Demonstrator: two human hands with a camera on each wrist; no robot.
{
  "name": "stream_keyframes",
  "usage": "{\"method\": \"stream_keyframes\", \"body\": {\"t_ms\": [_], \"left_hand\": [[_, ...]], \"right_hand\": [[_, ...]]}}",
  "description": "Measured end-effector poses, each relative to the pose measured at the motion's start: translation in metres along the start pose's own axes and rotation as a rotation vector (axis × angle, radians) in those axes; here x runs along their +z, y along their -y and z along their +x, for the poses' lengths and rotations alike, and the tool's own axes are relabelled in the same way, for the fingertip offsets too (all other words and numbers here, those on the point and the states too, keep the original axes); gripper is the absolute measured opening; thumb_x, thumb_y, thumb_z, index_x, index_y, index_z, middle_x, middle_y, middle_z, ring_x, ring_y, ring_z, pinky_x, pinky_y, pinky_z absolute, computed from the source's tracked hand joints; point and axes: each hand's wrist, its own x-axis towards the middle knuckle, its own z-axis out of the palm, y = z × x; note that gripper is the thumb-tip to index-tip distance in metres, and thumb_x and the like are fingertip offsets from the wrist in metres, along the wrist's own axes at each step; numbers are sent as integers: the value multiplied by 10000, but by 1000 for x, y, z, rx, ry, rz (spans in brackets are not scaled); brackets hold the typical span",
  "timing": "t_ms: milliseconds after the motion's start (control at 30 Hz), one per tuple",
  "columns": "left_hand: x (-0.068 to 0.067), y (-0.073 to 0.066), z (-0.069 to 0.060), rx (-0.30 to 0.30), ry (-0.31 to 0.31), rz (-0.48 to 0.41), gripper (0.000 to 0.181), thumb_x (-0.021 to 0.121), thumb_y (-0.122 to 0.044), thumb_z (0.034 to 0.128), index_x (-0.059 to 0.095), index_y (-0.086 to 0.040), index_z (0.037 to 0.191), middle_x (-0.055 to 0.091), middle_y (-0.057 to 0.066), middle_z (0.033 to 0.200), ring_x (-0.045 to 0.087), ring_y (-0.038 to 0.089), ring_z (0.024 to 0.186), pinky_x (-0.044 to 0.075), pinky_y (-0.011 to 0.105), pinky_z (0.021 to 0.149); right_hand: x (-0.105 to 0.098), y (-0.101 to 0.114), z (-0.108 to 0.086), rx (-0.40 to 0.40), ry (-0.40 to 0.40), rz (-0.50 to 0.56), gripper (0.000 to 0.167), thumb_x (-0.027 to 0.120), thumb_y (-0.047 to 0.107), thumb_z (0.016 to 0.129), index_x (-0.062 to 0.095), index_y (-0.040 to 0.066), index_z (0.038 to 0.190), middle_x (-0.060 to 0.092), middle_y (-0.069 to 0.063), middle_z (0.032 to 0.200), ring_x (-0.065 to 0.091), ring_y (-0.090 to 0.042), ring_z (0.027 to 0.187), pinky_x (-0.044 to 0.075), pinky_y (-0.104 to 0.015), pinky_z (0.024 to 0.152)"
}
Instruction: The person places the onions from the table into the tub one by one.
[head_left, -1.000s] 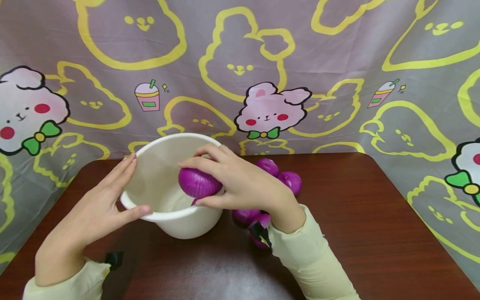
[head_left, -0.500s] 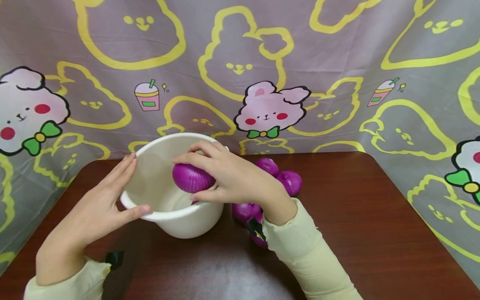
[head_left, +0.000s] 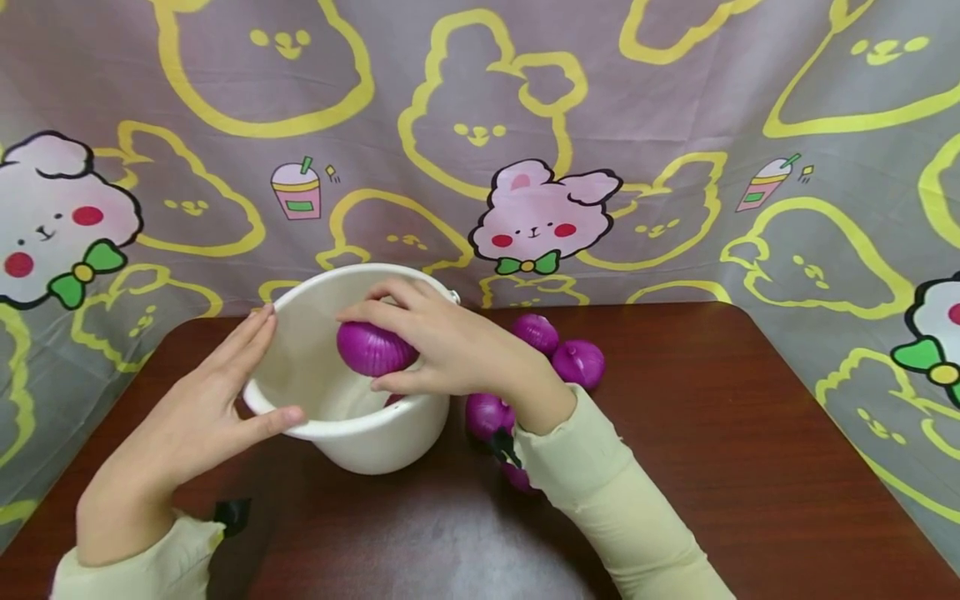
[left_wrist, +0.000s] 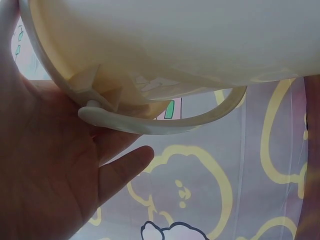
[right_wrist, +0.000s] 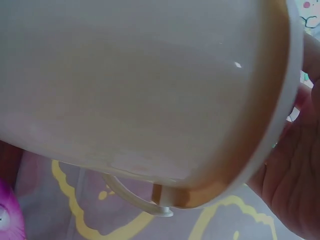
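Observation:
In the head view a white plastic bucket (head_left: 382, 450) stands on the table, its mouth facing up. My left hand (head_left: 187, 408) rests against the left side of its rim, fingers fairly straight and thumb lying on the near rim. A wire-free plastic bail handle (left_wrist: 165, 125) hangs by that hand in the left wrist view. My right hand (head_left: 457, 346) holds a purple onion (head_left: 375, 348) from above, over the bucket's opening. Below it, a bit of another onion (head_left: 393, 400) shows inside; the rest is hidden by the near wall.
Right of the bucket lie several purple onions (head_left: 578, 364), some partly covered by the right forearm. A brown wooden table (head_left: 720, 433) bears everything. Behind it hangs a grey cartoon-print cloth (head_left: 675, 100).
The right hand has moved left and slightly up in the head view with the onion, further over the bucket's opening. The left hand and the bucket have hardly moved.

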Motion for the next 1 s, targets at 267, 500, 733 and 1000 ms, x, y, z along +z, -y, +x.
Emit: {"method": "stream_keyframes", "body": {"t_ms": [267,500,733,1000], "left_hand": [[-1,-1,0,-15,18,-4,1056,729,-524,829,143,-96,1597,52,46,1692,163,368,1533,384,734,969],[0,-2,1,-4,7,7,1055,733,-522,826,158,-83,1593,80,74,1689,185,375,1525,388,734,974],[0,-2,1,5,3,2,1054,737,-524,823,166,-86,1593,76,51,1691,170,359,1534,385,726,976],[0,-2,0,7,0,-7,1046,736,-514,825,167,-88,1593,74,50,1691,161,361,1536,378,724,979]], "right_hand": [[6,-3,7,-10,2,-33,635,741,386,877,510,189,1435,482,-30,1367,407,-143,1305,370,-234,1097],[11,-5,10,-38,-52,-104,654,734,434,874,512,170,1430,495,-67,1381,417,-174,1336,252,-362,1208],[15,-5,9,20,-89,-98,674,720,456,881,480,199,1456,453,-51,1444,395,-208,1350,317,-336,1171],[13,-3,8,54,-112,-102,672,705,477,890,469,225,1466,418,-51,1495,414,-234,1352,392,-363,1132]]}}
